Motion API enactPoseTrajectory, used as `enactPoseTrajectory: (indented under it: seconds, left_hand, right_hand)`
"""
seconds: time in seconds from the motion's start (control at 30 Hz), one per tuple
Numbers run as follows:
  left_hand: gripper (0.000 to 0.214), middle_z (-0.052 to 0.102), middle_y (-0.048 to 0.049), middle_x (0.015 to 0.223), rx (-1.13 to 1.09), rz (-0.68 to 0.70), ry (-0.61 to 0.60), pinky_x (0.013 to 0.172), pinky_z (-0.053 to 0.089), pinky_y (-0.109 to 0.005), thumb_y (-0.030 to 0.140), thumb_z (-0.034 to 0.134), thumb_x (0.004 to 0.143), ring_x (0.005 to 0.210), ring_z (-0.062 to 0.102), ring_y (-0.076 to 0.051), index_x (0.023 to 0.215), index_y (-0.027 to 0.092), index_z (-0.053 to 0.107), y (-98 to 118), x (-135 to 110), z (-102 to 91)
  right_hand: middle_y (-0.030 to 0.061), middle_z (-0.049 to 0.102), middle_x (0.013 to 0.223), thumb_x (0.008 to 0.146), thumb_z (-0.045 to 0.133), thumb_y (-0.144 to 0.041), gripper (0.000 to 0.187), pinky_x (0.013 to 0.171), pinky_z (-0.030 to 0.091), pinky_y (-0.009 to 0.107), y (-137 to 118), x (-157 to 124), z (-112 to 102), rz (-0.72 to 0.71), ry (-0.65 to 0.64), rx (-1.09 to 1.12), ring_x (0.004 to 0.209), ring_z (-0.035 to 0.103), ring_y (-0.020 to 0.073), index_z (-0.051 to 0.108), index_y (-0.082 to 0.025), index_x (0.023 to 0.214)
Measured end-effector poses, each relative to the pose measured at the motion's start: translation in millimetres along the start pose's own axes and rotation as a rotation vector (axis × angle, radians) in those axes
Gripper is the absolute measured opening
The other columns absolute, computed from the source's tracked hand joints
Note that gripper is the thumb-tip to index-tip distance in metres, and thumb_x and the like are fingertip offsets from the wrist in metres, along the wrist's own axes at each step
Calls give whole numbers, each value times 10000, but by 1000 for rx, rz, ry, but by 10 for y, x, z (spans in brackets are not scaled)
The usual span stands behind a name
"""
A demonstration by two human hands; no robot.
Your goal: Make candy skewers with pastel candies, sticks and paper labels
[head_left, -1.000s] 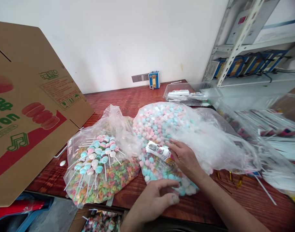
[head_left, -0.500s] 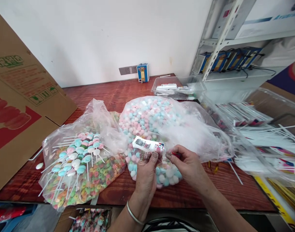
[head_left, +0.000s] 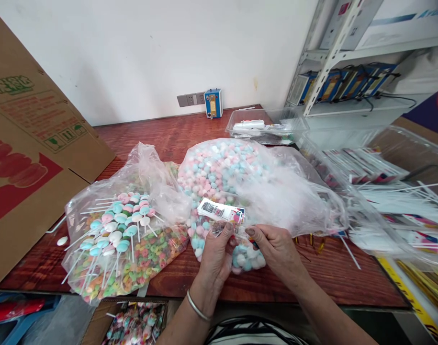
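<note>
My left hand (head_left: 215, 251) and my right hand (head_left: 276, 247) meet over the near end of a clear bag of pink, blue and white round candies (head_left: 222, 172). Both pinch a small printed wrapper packet (head_left: 220, 212) with black print and a red end; the left holds its near edge, the right its right end. Left of them lies a second clear bag (head_left: 121, 239) of coloured candy rings with several finished lollipops on white sticks (head_left: 118, 225) on top.
A large printed cardboard box (head_left: 28, 148) leans at the left. A clear tray (head_left: 267, 127) sits at the back, with a blue device (head_left: 213, 103) by the wall socket. Clear bags of white sticks and wrappers (head_left: 394, 191) fill the right, below metal shelving (head_left: 333, 57).
My left hand came up from the table's near edge to join the right on the packet. The packet has been lifted slightly off the candy bag, and the view shifted right.
</note>
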State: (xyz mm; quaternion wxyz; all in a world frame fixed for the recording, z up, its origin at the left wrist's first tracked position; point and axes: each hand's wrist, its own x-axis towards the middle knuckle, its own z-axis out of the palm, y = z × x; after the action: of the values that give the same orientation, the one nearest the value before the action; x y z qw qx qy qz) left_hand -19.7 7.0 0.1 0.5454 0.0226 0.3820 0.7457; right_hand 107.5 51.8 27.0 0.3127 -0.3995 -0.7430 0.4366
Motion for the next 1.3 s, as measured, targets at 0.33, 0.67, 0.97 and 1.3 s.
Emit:
enactPoseTrajectory:
  seconds: [0.33,0.67,0.97,1.3]
  left_hand:
    - [309,528,88,567,-265,25,97,448,431,-158,237,853,627,425,419,-25,821,170,622,93,40,-34]
    - [208,663,0,785,124,149,-163,669,501,-230,266,793,703,707,619,-118,825,175,651,106,-154,-13]
    - [197,578,34,648,-162,-63,26,527,466,-164,190,793,699,533,523,-57,800,148,629,80,-89,-119]
    - [248,511,46,606,-203,-155,-139,539,465,-186,315,792,716,534,497,-65,760,160,604,279,-51,-236]
  right_hand:
    - [58,601,905,975,417,-418,302,755,468,308,-158,-159,-3,-142,238,125,836,577,198,649,-223,978]
    - [79,591,1168,958,487,-313,250,938,463,337,-120,-99,241,-101,175,110,1088,569,215,719,-225,925]
    - [102,584,1173,896,587,-177,123,953,480,373,-15,-133,287,-383,147,-27,1095,579,225,703,-213,881]
    - [100,624,1250,941,476,-512,552,1036,415,425,-41,-167,165,-257,40,204,1178,571,249,385,-271,1430]
